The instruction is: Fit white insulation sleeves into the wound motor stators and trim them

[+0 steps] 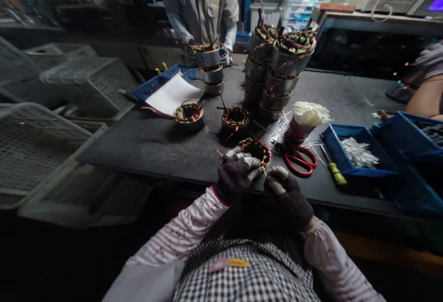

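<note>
A yellow label is lying across my apron, its writing too small to read. My right hand is hovering half-curled just beside the coil's near edge; I can't tell whether it is pinching anything. My left hand is holding the coil, fingers bending over its left side.

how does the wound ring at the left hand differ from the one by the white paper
The ring at the left hand is partly covered by gloved fingers; the ring by the paper has no hand on it. The first ring sits near the table's front edge, the second farther back and left. Both are open rings with reddish wire around the top.
</note>
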{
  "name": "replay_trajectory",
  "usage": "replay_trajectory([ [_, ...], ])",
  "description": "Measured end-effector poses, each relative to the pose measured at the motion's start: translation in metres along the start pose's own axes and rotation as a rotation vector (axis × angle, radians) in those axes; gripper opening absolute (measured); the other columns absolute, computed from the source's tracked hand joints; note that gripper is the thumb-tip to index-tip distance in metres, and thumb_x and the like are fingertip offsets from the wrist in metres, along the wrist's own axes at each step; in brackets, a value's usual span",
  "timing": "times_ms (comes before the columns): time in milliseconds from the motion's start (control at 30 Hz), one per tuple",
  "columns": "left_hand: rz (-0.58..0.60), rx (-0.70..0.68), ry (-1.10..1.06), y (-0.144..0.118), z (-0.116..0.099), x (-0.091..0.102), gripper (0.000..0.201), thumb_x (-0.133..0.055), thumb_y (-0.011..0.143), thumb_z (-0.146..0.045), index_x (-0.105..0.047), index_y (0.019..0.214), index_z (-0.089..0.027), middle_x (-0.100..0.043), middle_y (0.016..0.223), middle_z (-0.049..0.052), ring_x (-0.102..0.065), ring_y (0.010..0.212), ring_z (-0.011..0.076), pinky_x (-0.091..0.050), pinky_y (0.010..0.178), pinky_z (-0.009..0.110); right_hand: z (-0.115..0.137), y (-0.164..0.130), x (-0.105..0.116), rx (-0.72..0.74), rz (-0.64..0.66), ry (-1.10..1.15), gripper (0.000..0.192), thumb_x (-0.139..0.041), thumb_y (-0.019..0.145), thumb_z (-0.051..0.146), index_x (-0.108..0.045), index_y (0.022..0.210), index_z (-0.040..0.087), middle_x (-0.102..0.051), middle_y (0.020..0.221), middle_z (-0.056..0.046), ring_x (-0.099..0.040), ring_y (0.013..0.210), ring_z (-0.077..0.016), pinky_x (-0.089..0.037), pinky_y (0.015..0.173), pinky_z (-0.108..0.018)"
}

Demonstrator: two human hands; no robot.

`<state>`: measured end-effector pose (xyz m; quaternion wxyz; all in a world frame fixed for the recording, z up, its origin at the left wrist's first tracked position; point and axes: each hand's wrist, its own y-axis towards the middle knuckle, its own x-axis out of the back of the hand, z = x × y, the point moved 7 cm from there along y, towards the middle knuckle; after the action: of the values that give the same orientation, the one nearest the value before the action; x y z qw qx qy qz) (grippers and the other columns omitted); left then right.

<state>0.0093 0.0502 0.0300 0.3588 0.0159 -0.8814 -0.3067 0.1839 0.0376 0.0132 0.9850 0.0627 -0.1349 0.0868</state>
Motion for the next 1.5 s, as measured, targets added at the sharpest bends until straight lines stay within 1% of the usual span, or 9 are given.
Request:
replay_trajectory([
  [367,-0.059,-0.099,0.051,-0.006,-0.007,-0.005,0.027,-0.067,0.101,-0.042,-0.079,0.112,-0.021,-0.085,0.109,0.009,-0.079,0.107,0.0279,-0.051,0.118,0.052,0.023,0.074,-0.027,0.081,-0.316,0.421,0.034,-0.08,0.089,0.056,-0.072,0.101,0.026,-0.073,0.088,-0.001,-0.068,0.077,-0.0167,-0.061,0.07,-0.031],
  [467,-0.072,-0.007,0.078,-0.002,-0.004,0.002,0.026,-0.073,0.097,-0.043,-0.08,0.109,-0.021,-0.084,0.094,0.006,-0.079,0.1,0.0288,-0.054,0.113,0.051,0.012,0.06,0.021,0.114,-0.382,0.346,0.041,-0.073,0.093,0.064,-0.073,0.105,0.024,-0.077,0.102,-0.004,-0.071,0.078,-0.017,-0.062,0.066,-0.03],
  [633,-0.121,-0.016,0.097,0.008,-0.012,0.001,0.018,-0.071,0.098,-0.035,-0.08,0.088,-0.024,-0.082,0.082,0.001,-0.077,0.081,0.0239,-0.055,0.107,0.05,-0.023,0.072,0.147,0.05,-0.851,0.245,0.042,-0.085,0.08,0.054,-0.064,0.096,0.022,-0.069,0.089,0.002,-0.066,0.072,-0.0119,-0.058,0.065,-0.025],
  [767,-0.186,-0.016,0.213,0.006,-0.02,-0.014,0.02,-0.068,0.102,-0.035,-0.081,0.097,-0.021,-0.083,0.085,0.006,-0.078,0.081,0.0257,-0.057,0.108,0.054,-0.044,0.123,0.179,-0.033,-0.907,0.217,0.032,-0.085,0.077,0.035,-0.063,0.093,0.019,-0.068,0.09,0.002,-0.062,0.075,-0.0109,-0.053,0.065,-0.023],
  [933,-0.137,-0.088,0.234,-0.003,-0.017,-0.008,0.038,-0.068,0.102,-0.03,-0.072,0.135,-0.013,-0.082,0.123,0.015,-0.076,0.119,0.033,-0.059,0.111,0.055,-0.025,0.104,0.18,0.122,-1.025,0.185,0.018,-0.072,0.087,0.031,-0.069,0.096,0.016,-0.069,0.085,-0.002,-0.058,0.067,-0.0103,-0.049,0.057,-0.023],
  [1067,0.17,-0.294,0.221,0.014,0.002,0.01,0.038,-0.07,0.102,-0.032,-0.072,0.138,-0.02,-0.08,0.131,0.011,-0.068,0.138,0.0337,-0.037,0.132,0.064,0.009,0.029,0.162,0.455,-1.113,0.094,0.023,-0.081,0.085,0.035,-0.068,0.093,0.018,-0.074,0.103,-0.008,-0.07,0.075,-0.0153,-0.056,0.055,-0.027],
  [1200,0.383,-0.343,0.095,0.028,0.025,0.003,0.052,-0.074,0.099,-0.04,-0.068,0.146,-0.019,-0.075,0.141,0.014,-0.067,0.138,0.0316,-0.051,0.124,0.053,0.021,-0.019,0.102,0.477,-0.859,0.161,0.017,-0.077,0.096,0.034,-0.065,0.096,0.021,-0.076,0.082,0.0,-0.074,0.065,-0.0171,-0.062,0.058,-0.031],
  [1400,0.165,-0.041,0.257,0.009,0.017,-0.014,0.051,-0.071,0.1,-0.04,-0.068,0.145,-0.016,-0.075,0.137,0.017,-0.067,0.135,0.0344,-0.055,0.118,0.053,0.01,-0.069,0.031,0.323,-0.48,-0.042,0.029,-0.072,0.097,0.016,-0.077,0.122,0.03,-0.083,0.106,-0.003,-0.083,0.094,-0.0234,-0.07,0.082,-0.039],
  [1500,0.269,-0.065,0.338,0.017,0.002,-0.007,0.053,-0.068,0.102,-0.038,-0.065,0.149,-0.015,-0.075,0.138,0.017,-0.069,0.131,0.0322,-0.058,0.112,0.048,0.014,-0.085,0.026,0.418,-0.368,-0.169,0.036,-0.067,0.096,0.009,-0.08,0.12,0.033,-0.084,0.109,-0.004,-0.083,0.099,-0.0237,-0.071,0.082,-0.035],
])
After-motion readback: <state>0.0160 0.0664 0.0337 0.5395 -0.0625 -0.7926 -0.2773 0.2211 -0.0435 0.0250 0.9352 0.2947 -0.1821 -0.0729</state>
